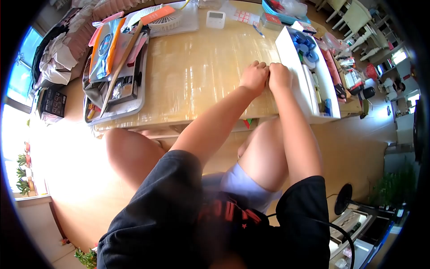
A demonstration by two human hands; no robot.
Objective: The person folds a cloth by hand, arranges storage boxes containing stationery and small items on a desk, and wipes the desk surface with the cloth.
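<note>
Side by side near the table's right edge, my left hand and my right hand touch each other. Both are closed with the fingers curled, and I cannot make out whether anything is in them. Directly right of my right hand stands a long white box. Inside it are several blue-capped bottles, with white items further down. Beneath my hands is the wooden table, under a shiny clear cover.
A grey tray at the left holds pouches, a long wooden stick and other items. Along the back are a white basket, a small white digital device, a blue pen and a blue basket. Chairs stand beyond.
</note>
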